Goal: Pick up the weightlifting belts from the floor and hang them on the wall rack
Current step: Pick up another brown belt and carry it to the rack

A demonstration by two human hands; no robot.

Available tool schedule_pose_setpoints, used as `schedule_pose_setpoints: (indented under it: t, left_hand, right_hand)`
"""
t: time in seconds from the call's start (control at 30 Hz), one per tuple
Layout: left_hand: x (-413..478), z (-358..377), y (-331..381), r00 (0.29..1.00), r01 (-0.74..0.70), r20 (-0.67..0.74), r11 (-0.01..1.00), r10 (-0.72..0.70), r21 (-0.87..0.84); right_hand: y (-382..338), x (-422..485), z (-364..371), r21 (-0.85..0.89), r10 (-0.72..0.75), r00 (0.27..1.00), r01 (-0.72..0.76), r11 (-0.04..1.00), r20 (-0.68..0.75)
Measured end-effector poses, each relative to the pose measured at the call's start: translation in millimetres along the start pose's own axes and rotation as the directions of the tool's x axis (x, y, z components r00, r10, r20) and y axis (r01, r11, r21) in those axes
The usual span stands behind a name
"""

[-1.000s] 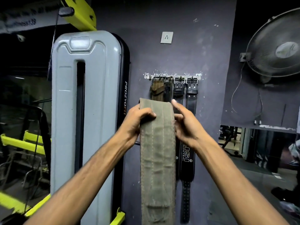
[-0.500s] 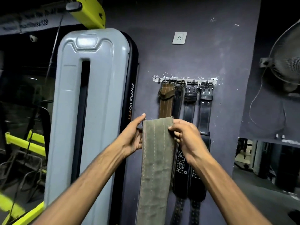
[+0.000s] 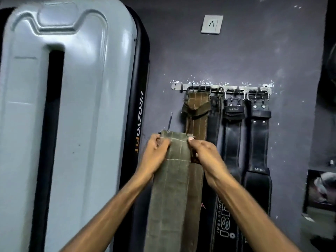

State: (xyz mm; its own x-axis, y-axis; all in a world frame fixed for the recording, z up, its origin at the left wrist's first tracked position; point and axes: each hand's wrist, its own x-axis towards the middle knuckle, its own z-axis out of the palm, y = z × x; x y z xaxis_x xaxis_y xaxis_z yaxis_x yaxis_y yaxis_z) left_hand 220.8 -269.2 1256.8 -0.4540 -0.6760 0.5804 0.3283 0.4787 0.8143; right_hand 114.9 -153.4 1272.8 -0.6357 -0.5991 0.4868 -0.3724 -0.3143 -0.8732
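I hold an olive-green canvas weightlifting belt (image 3: 174, 188) upright in front of the dark wall, its lower part hanging down out of view. My left hand (image 3: 156, 157) grips its top left edge and my right hand (image 3: 204, 155) pinches its top right corner. A thin metal buckle prong (image 3: 170, 121) sticks up from the belt's top. The metal wall rack (image 3: 221, 87) is above and to the right, with a brown canvas belt (image 3: 197, 113) and black leather belts (image 3: 258, 135) hanging from its hooks. The rack's leftmost hook (image 3: 181, 88) is bare.
A tall grey machine shroud (image 3: 72, 106) with a black slot stands close on the left, marked PROZVOFIT on its black side. A white wall socket (image 3: 211, 24) sits above the rack. A dark opening shows at the far right.
The view has closed in on the wall and rack. My hands have shifted to the belt's very top end, and the metal prong now shows above it.
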Motion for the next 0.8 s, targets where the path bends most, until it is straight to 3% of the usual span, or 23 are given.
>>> schedule_pose_setpoints:
  t: [0.17, 0.33, 0.5, 0.67, 0.8]
  left_hand:
    - [87, 2, -13, 0.965, -0.236, -0.05, 0.939, 0.256, 0.252]
    - [159, 14, -2, 0.825, -0.497, -0.095, 0.796, 0.557, 0.346]
    - [257, 35, 16, 0.79, -0.501, -0.11, 0.738, 0.603, 0.453]
    - [323, 54, 20, 0.871, -0.384, -0.03, 0.718, 0.49, 0.58]
    - [333, 59, -6, 0.865, -0.381, -0.05, 0.717, 0.5, 0.583]
  right_hand:
    - [3, 77, 31, -0.16, -0.294, 0.933, 0.265, 0.951, -0.207]
    - [-18, 141, 43, -0.5, -0.641, 0.739, 0.482, 0.719, -0.209]
    - [-53, 220, 44, -0.815, -0.726, 0.672, 0.335, 0.472, -0.144]
    - [-63, 279, 38, -0.948, -0.686, 0.713, 0.099, 0.301, -0.143]
    - [-55, 286, 41, -0.981, -0.702, 0.707, 0.066, 0.181, -0.082]
